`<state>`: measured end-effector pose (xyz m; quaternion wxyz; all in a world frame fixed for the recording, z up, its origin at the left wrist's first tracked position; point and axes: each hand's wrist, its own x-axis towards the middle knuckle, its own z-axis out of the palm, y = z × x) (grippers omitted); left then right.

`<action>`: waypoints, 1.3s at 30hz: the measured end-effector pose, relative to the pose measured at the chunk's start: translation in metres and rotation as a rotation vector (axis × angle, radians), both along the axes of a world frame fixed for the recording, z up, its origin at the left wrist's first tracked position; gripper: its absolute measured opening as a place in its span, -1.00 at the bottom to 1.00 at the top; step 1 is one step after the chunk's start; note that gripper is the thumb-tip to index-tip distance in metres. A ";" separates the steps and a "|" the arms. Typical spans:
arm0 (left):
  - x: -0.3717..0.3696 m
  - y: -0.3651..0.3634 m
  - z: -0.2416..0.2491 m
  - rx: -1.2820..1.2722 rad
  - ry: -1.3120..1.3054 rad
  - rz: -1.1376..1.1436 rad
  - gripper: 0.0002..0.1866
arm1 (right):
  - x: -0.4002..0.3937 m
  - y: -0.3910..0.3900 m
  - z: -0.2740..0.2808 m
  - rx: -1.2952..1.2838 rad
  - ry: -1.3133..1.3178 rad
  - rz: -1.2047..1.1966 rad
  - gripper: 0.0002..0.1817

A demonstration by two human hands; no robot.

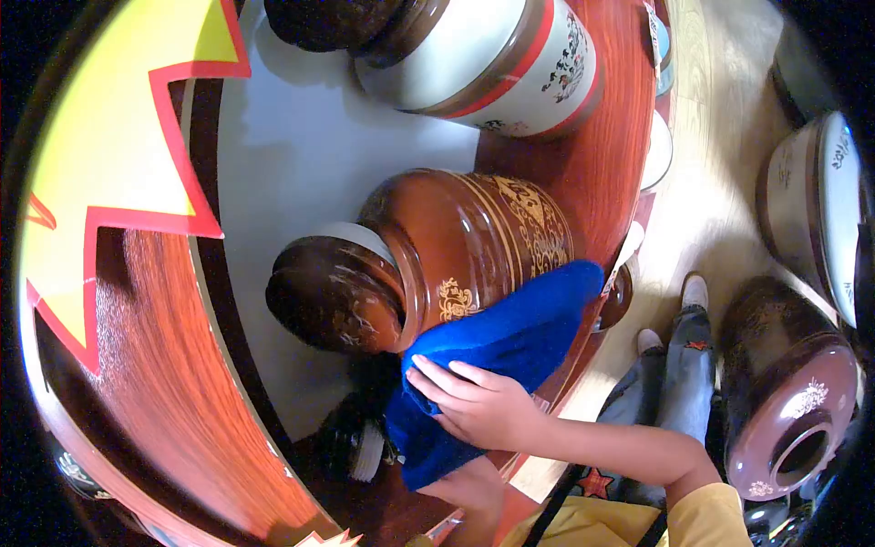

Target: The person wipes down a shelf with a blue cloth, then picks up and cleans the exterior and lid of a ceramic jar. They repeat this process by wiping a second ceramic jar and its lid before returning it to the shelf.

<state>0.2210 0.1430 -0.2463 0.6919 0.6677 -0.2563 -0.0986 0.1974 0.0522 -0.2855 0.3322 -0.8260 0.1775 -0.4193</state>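
A gold-patterned brown jar (447, 228) stands on the wooden shelf (612, 159), its long axis running left to right, just beyond a blue cloth (524, 314). The right hand (488, 406), nearer the jar, grips the cloth; the left hand's hold, hidden beneath, cannot be told. Far side: a white jar (483, 64).
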 end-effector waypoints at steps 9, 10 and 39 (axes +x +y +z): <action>0.001 0.007 -0.004 -0.094 0.083 -0.001 -0.32 | -0.027 -0.038 -0.009 0.039 -0.040 -0.352 -0.54; 0.001 0.008 -0.007 -0.109 0.127 -0.011 -0.26 | -0.033 -0.044 -0.011 0.090 -0.015 -0.336 -0.45; 0.045 -0.071 -0.031 0.400 -0.486 0.167 -0.36 | -0.031 -0.054 -0.062 0.664 -0.161 -0.202 -0.26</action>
